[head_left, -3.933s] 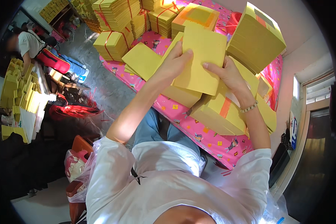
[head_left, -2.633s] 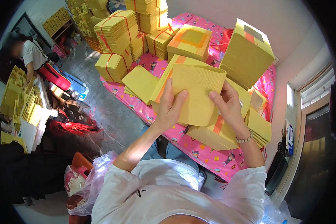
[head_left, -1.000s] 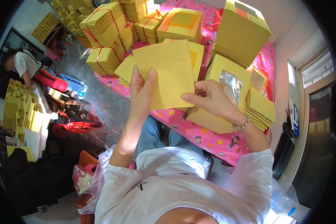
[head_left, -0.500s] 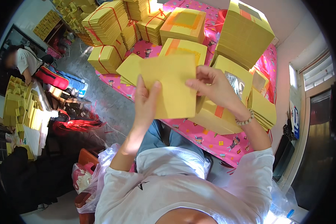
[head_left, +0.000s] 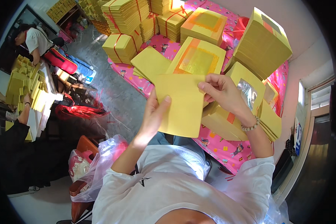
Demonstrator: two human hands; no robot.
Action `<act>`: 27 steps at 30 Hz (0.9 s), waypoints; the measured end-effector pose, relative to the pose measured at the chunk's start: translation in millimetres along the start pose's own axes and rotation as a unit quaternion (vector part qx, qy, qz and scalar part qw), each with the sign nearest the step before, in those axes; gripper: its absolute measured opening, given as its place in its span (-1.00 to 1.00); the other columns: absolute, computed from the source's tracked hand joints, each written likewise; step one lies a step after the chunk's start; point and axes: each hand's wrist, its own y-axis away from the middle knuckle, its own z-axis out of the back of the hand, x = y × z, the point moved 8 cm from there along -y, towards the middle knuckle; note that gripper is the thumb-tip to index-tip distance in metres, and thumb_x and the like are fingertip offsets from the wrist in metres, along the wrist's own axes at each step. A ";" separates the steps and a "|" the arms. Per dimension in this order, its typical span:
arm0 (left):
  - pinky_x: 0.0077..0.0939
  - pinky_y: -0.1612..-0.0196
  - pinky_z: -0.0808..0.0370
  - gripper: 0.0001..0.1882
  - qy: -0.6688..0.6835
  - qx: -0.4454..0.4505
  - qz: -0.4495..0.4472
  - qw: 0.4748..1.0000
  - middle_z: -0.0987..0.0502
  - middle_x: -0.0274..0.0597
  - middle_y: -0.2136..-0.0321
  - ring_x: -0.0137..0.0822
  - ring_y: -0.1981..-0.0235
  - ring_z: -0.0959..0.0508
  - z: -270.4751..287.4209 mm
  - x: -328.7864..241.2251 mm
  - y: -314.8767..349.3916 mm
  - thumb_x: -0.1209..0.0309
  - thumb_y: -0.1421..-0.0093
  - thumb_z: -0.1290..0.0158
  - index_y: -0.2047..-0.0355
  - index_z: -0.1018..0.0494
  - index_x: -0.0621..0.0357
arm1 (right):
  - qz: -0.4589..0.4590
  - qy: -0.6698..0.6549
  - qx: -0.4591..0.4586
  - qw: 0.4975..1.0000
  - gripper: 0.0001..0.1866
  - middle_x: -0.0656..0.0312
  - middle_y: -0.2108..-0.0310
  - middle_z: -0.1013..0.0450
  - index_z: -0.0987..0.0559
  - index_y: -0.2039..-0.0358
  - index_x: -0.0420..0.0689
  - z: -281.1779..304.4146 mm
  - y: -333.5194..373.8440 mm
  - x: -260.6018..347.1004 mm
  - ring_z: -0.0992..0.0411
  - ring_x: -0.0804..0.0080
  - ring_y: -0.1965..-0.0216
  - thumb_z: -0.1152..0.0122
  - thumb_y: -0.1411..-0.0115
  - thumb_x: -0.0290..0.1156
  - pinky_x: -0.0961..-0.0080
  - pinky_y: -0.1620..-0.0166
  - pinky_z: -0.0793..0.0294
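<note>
Both hands hold up a thin stack of plain yellow paper sheets (head_left: 181,104) in front of me. My left hand (head_left: 153,115) grips its left edge with the thumb on the face. My right hand (head_left: 222,93), with a bead bracelet at the wrist, pinches the top right corner. Behind the sheets lies a yellow stack with a gold foil square and orange border (head_left: 198,59). Under my right wrist sits another yellow stack (head_left: 220,125), and one with a silver foil patch (head_left: 248,89) is beside it.
A pink patterned table (head_left: 227,147) carries several bundled yellow paper stacks tied with red string (head_left: 125,15) and a tall leaning stack (head_left: 263,43). A person in a white shirt (head_left: 35,37) bends at far left. A dark sleeve (head_left: 11,149) reaches over yellow piles. Plastic bags (head_left: 97,160) sit by my left side.
The held sheets have stayed raised while my right hand slid to the top right corner. The gold-foil stack behind is more exposed. The camera has shifted slightly.
</note>
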 end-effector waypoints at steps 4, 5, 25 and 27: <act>-0.42 -0.08 -0.38 -0.58 0.085 -0.039 0.054 0.994 -0.43 -0.16 0.00 -0.34 0.03 -0.47 56.0 -7.7 -15.3 0.41 -0.31 0.14 -0.17 -0.18 0.21 | 0.085 0.016 -0.059 0.995 -0.76 0.30 0.40 -0.49 -0.54 0.24 -0.26 13.7 3.0 12.5 -0.42 0.67 0.45 -0.20 -0.20 -0.33 0.67 0.39 -0.41; -0.39 -0.09 -0.37 -0.58 0.114 -0.053 0.062 0.990 -0.44 -0.14 0.00 -0.31 0.03 -0.48 71.9 -9.6 -23.3 0.38 -0.31 0.15 -0.15 -0.20 0.22 | 0.110 0.037 -0.077 0.990 -0.75 0.29 0.37 -0.50 -0.53 0.22 -0.25 23.8 4.2 11.7 -0.43 0.66 0.42 -0.20 -0.20 -0.34 0.64 0.36 -0.42; -0.15 -0.01 -0.49 -0.63 0.067 -0.171 0.133 0.974 -0.37 -0.10 -0.06 -0.16 -0.03 -0.45 156.0 75.0 -148.5 0.46 -0.34 0.20 -0.15 -0.16 0.16 | 0.231 0.529 -0.007 0.817 -0.71 0.16 0.48 -0.39 -0.52 0.46 -0.17 -20.2 10.0 18.1 -0.41 0.22 0.38 -0.33 0.06 -0.22 0.30 0.33 -0.41; -0.15 0.00 -0.50 -0.63 0.061 -0.173 0.132 0.974 -0.38 -0.10 -0.06 -0.15 -0.02 -0.46 160.9 80.2 -148.7 0.47 -0.34 0.20 -0.15 -0.16 0.17 | 0.226 0.499 -0.009 0.836 -0.75 0.16 0.49 -0.40 -0.55 0.48 -0.16 -17.9 11.1 17.5 -0.42 0.21 0.39 -0.31 0.03 -0.23 0.28 0.34 -0.42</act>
